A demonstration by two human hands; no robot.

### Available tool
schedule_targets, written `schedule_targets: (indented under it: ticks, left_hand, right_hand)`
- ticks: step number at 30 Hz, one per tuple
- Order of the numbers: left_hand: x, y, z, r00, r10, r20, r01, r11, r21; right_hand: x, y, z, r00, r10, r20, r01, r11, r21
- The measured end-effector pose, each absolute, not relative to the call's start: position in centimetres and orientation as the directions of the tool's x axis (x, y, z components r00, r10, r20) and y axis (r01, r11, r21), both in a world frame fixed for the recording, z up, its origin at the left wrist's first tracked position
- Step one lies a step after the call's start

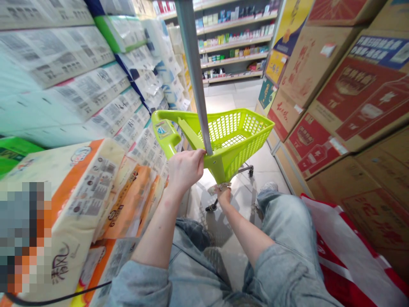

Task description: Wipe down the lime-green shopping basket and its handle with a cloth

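Note:
A lime-green shopping trolley (236, 160) with a perforated basket stands in front of me. My left hand (187, 170) is closed on the trolley's side at the handle end, beside the foot of a grey metal pole (196, 72) that rises past the basket. Lower down, my right hand (225, 196) is closed on a crumpled whitish cloth (217, 188), pressed against the narrow green part below the basket. The fingers of this hand are partly hidden. Inside the basket only the slotted bottom and walls show.
Stacked tissue packs (96, 89) line the left side, with orange packs (128, 200) close to my left arm. Printed cartons (351, 102) rise on the right, above a red and white sheet (348, 243). Shelves of small goods (236, 40) stand beyond the tiled floor (230, 91).

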State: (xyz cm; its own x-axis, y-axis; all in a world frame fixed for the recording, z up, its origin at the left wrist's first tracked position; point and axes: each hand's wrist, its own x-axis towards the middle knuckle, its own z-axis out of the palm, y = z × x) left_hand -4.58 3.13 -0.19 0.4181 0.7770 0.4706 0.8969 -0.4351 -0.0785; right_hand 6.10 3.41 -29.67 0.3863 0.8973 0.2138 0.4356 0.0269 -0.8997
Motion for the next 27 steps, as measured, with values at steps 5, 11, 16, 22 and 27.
schedule_targets:
  ticks: [5, 11, 16, 22, 27]
  left_hand:
    - [-3.6, 2.6, -0.2, 0.414, 0.788, 0.455, 0.898, -0.436, -0.062]
    - [-2.5, 2.1, 0.0, 0.38, 0.804, 0.458, 0.917, -0.391, -0.076]
    - [-2.1, 1.6, 0.0, 0.405, 0.794, 0.453, 0.908, -0.406, -0.101]
    - [-1.7, 0.9, -0.2, 0.408, 0.784, 0.467, 0.893, -0.45, -0.025]
    - [-3.5, 1.9, 0.8, 0.391, 0.752, 0.531, 0.83, -0.537, 0.149]
  right_hand:
    - [6.8, 2.3, -26.0, 0.536, 0.83, 0.156, 0.383, -0.075, -0.921]
    - [8.4, 1.9, -16.6, 0.458, 0.77, 0.444, 0.377, 0.284, -0.882]
    - [9.9, 2.3, -9.5, 0.403, 0.699, 0.591, 0.484, 0.385, -0.786]
    - [11.1, 3.8, -5.8, 0.181, 0.689, 0.702, 0.649, 0.453, -0.611]
    - [12.5, 4.7, -6.4, 0.009, 0.711, 0.703, 0.645, 0.533, -0.547]
